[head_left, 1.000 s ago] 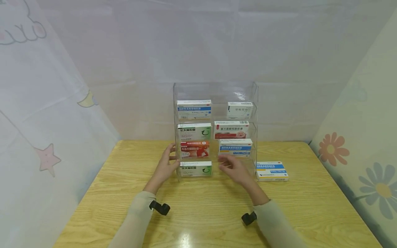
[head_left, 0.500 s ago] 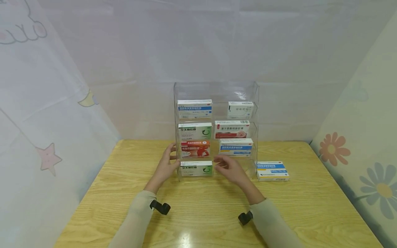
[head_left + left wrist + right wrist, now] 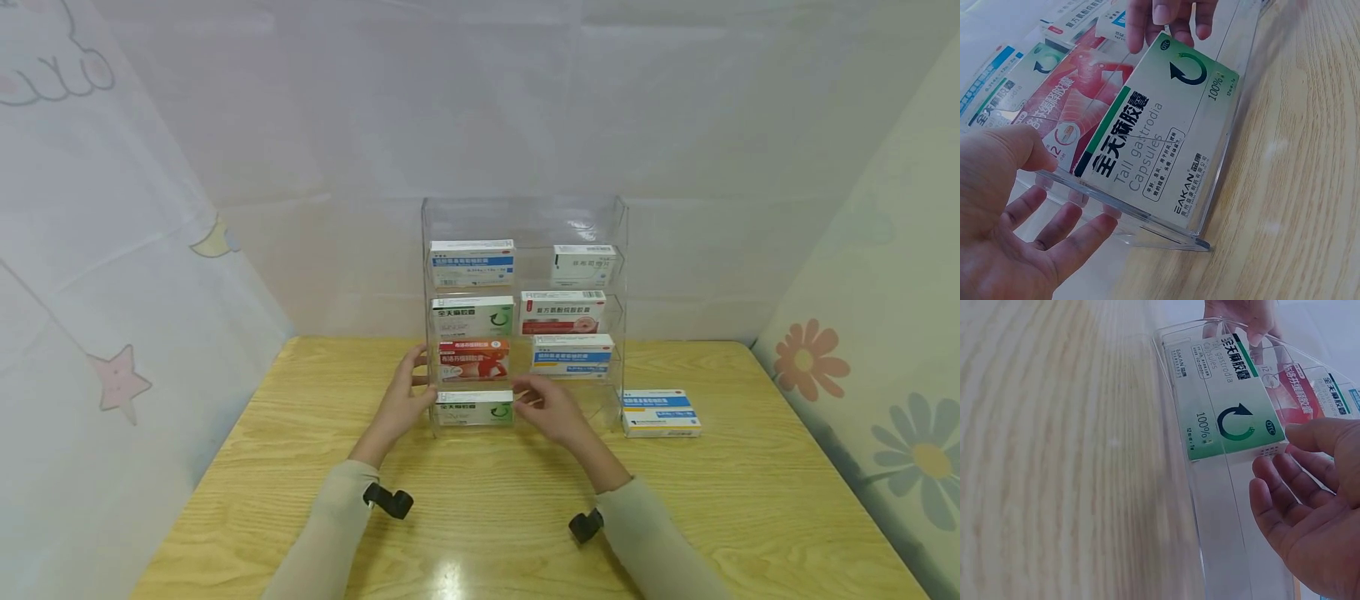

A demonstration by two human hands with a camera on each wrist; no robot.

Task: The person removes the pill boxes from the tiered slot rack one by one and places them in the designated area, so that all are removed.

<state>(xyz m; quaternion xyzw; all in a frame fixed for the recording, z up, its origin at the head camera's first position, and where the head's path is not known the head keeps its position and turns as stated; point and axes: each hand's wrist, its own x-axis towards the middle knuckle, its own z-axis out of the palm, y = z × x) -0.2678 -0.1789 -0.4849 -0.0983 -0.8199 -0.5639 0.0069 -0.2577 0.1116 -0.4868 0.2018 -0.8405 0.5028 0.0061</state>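
Note:
My left hand (image 3: pixel 397 408) grips the left side panel of a clear acrylic display rack (image 3: pixel 525 218), thumb on one face and fingers on the other in the left wrist view. A green-and-white medicine box (image 3: pixel 474 410) of gastrodia capsules leans in the rack's lowest tier, at its left end. My right hand (image 3: pixel 553 410) is at that box's right end. In the right wrist view its thumb (image 3: pixel 1313 433) meets the top corner, and the loosely bent fingers lie by the end face. Directly above stands a red medicine box (image 3: pixel 474 362).
Higher tiers bear a blue-and-white box (image 3: pixel 472 265), another green-and-white box (image 3: pixel 472 318), a white box (image 3: pixel 583 267) and a red-and-white box (image 3: pixel 562 314). A blue-and-white box (image 3: pixel 572 358) sits above my right hand. On the wooden table (image 3: pixel 480 517), another box (image 3: pixel 662 414) lies against the rack's right side.
My right hand has moved left along the lowest tier, from beneath the blue-and-white box to the end of the green-and-white box. My left hand has stayed on the side panel.

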